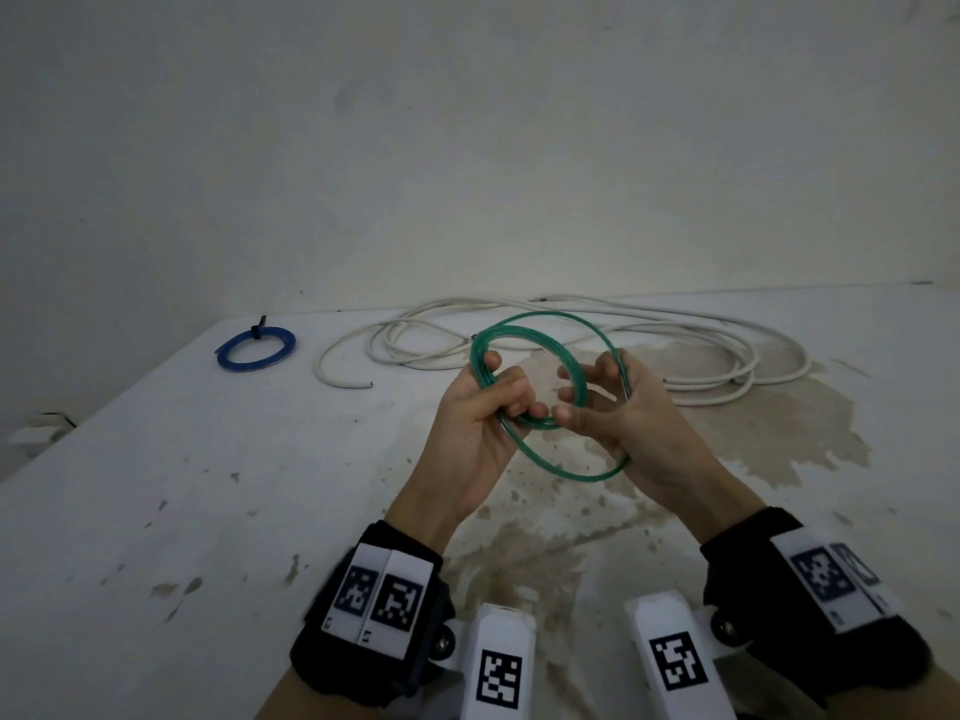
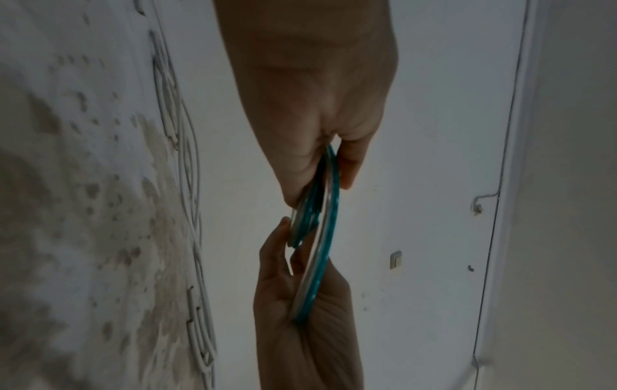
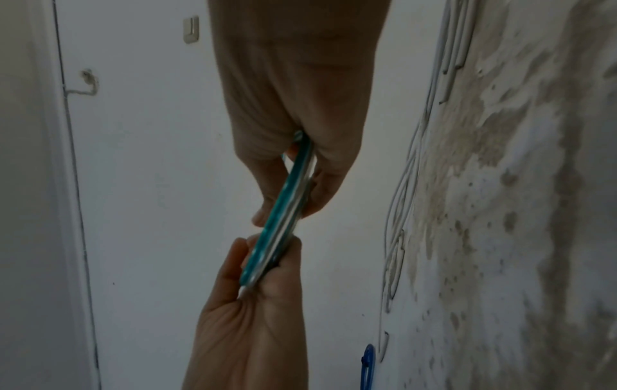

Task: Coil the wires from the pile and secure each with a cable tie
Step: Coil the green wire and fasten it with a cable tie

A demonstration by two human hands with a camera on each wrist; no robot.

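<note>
1. Green wire (image 1: pixel 550 392): coiled into several loops and held above the table (image 1: pixel 208 511) at centre view, clear of the surface.
2. Your left hand (image 1: pixel 480 413): grips the coil's 9 o'clock side, fingers curled round the bundled strands, thumb over the top.
3. Your right hand (image 1: pixel 623 407): holds the coil's 3 o'clock side, loops running across the palm, fingertips pinching the strands near the left hand's fingers.
4. White cable (image 1: pixel 571 345): a loose, uncoiled pile on the table at 12 o'clock from your hands, one cut end lying toward 10 o'clock.
5. Blue wire (image 1: pixel 255 349): a finished coil flat on the table at 10 o'clock, bound by a black cable tie (image 1: pixel 257 327) at its far edge.
6. Table surface: white, with a brown stain under and beyond your hands.
</note>
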